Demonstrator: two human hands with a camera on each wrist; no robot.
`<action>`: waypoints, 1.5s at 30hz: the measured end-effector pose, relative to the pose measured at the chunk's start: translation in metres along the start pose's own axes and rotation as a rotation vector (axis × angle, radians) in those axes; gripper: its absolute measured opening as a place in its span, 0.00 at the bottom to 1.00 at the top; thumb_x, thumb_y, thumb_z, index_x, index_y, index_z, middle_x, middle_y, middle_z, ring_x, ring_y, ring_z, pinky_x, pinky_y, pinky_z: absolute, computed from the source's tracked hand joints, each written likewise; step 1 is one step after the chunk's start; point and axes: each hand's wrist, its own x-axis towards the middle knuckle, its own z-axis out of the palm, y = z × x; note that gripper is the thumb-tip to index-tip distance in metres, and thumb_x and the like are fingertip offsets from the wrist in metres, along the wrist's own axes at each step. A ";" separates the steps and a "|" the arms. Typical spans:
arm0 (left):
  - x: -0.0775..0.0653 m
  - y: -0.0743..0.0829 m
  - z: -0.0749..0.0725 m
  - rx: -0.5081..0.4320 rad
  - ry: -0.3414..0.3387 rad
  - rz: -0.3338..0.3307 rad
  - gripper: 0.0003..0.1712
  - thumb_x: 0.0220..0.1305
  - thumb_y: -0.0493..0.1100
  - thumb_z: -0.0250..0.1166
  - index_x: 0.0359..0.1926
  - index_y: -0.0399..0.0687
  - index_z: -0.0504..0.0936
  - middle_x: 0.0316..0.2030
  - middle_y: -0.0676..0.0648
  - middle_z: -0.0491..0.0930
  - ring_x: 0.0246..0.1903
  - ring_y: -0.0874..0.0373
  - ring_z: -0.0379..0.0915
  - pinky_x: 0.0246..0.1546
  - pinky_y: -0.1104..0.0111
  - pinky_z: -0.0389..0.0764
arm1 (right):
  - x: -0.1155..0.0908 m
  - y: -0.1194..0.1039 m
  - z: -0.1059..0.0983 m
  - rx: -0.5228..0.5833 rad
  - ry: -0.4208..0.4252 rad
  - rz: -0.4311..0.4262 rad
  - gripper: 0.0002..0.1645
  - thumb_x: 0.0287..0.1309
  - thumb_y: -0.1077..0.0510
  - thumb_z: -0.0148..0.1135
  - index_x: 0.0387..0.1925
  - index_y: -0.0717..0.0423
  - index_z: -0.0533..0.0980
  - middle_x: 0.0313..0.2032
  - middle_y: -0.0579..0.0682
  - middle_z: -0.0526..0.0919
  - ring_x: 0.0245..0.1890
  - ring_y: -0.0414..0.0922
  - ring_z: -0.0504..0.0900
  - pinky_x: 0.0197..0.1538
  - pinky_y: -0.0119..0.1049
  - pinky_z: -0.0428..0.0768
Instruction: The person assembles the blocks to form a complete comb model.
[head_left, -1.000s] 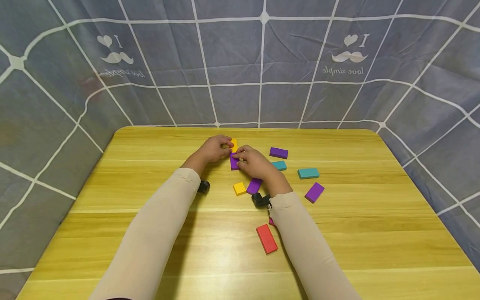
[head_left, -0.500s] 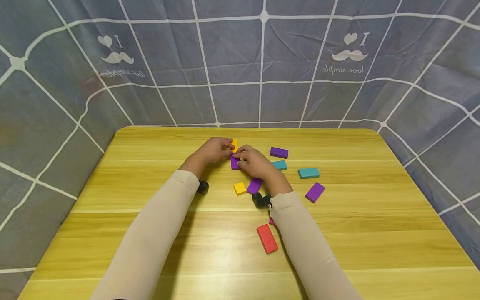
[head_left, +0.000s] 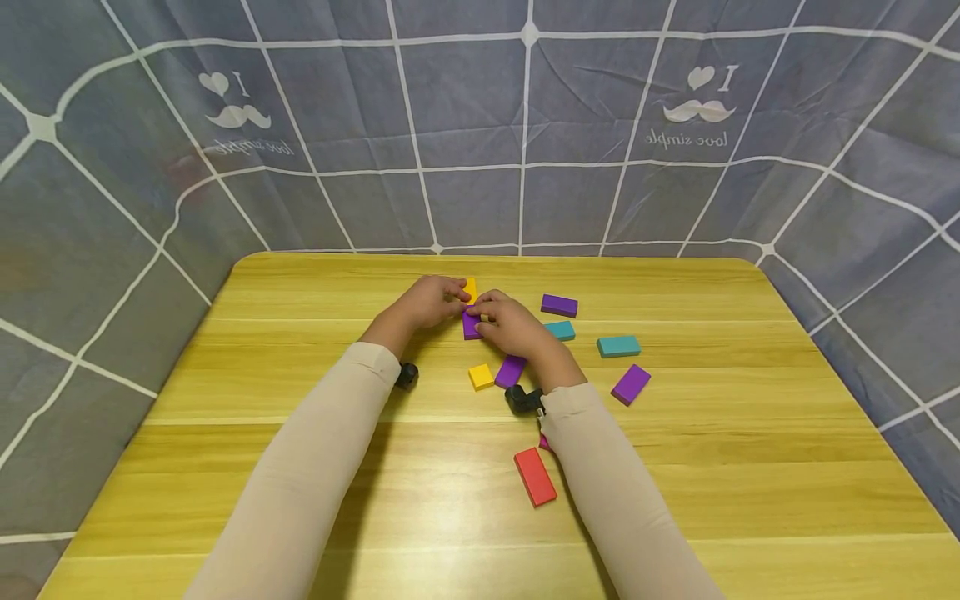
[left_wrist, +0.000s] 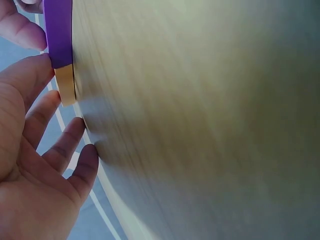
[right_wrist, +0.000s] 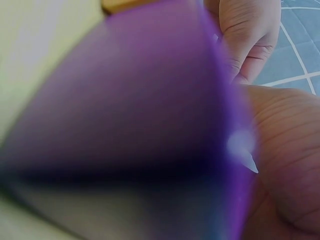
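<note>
In the head view, a yellow block (head_left: 471, 289) and a purple block (head_left: 471, 325) lie end to end near the table's far edge. My left hand (head_left: 426, 303) is on their left side. The left wrist view shows its spread fingers, with thumb and index finger touching the pair around the yellow block (left_wrist: 66, 86) and its joint with the purple block (left_wrist: 58, 35). From the right, my right hand (head_left: 512, 325) holds the purple block between thumb and fingers. A blurred purple block (right_wrist: 135, 90) fills much of the right wrist view, close to the camera.
Around my right arm lie a small yellow block (head_left: 481, 377), a purple block (head_left: 510, 372), a red block (head_left: 536, 477) and a partly hidden magenta one (head_left: 545, 442). Farther right are teal blocks (head_left: 618, 347) and purple blocks (head_left: 631, 384). A grey curtain (head_left: 480, 125) surrounds the table.
</note>
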 end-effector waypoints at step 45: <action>0.003 -0.005 0.002 -0.050 0.002 -0.026 0.17 0.68 0.43 0.64 0.54 0.41 0.85 0.68 0.45 0.70 0.70 0.47 0.60 0.71 0.57 0.57 | -0.027 0.002 -0.006 0.069 0.114 0.005 0.20 0.68 0.57 0.56 0.58 0.56 0.79 0.59 0.51 0.74 0.53 0.49 0.76 0.61 0.43 0.74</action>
